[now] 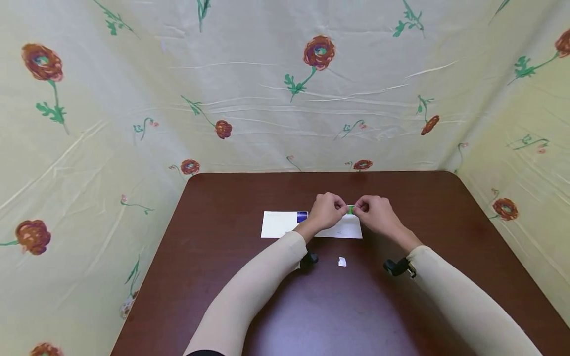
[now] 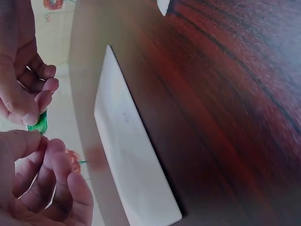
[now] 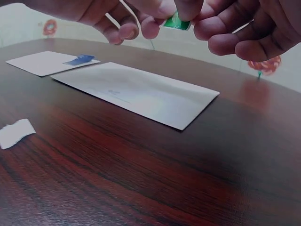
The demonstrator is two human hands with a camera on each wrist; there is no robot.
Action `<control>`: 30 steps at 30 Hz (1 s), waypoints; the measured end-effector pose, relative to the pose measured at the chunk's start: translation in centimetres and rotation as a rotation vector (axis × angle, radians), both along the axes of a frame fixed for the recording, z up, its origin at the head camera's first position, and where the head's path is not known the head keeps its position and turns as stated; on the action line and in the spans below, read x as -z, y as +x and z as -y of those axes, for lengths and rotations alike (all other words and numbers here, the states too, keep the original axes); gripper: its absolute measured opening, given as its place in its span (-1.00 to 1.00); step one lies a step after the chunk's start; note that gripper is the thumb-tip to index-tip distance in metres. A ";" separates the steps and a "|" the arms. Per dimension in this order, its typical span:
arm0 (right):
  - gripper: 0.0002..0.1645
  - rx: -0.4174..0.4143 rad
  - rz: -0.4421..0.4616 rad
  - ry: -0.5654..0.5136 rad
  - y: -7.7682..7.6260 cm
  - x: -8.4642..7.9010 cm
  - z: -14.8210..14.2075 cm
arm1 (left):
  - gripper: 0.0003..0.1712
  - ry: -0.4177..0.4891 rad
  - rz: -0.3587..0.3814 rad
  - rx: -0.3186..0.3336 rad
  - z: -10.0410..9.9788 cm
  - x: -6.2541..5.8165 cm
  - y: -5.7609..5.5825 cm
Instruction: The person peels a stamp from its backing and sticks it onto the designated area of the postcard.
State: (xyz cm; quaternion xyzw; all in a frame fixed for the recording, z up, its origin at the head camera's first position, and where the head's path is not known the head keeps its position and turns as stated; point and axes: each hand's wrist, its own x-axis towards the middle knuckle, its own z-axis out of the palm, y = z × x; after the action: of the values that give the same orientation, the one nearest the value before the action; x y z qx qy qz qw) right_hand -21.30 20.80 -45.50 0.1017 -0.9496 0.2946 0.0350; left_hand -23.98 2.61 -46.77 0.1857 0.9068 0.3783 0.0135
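Both hands meet over the right-hand white envelope (image 1: 340, 228), pinching a small green stamp (image 1: 351, 209) between their fingertips. My left hand (image 1: 327, 210) grips its left side with thumb and finger; my right hand (image 1: 378, 213) has its right side. In the right wrist view the green stamp (image 3: 177, 22) is above the tabletop, apart from the envelope (image 3: 141, 92). Fingers cover part of it in every view. A second white envelope (image 1: 278, 225), with a blue stamp (image 1: 302, 216) at its upper right corner, lies to the left.
A torn white paper scrap (image 1: 342, 261) lies on the dark brown table (image 1: 338, 306), nearer to me than the envelopes. Flower-patterned cloth (image 1: 267, 89) hangs behind the table and at both sides. Black wrist cameras (image 1: 396, 267) sit under the wrists.
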 end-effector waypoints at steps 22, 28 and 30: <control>-0.80 -0.007 0.198 0.076 -2.4 2.2 -1.3 | -0.77 -0.144 0.083 -0.149 -2.6 2.0 -0.7; -0.80 -0.021 0.199 0.101 -2.7 2.7 -1.5 | -0.76 -0.159 0.095 -0.154 -2.9 2.7 -0.8; -0.80 -0.019 0.201 0.106 -2.7 2.7 -1.5 | -0.74 -0.165 0.095 -0.157 -3.0 2.9 -0.8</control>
State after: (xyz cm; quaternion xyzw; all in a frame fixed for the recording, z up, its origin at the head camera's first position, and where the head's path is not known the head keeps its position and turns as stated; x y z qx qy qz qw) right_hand -23.98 22.31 -48.23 0.0824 -0.9614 0.2532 -0.0688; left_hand -24.82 5.57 -49.66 0.0942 0.9450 0.3105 0.0419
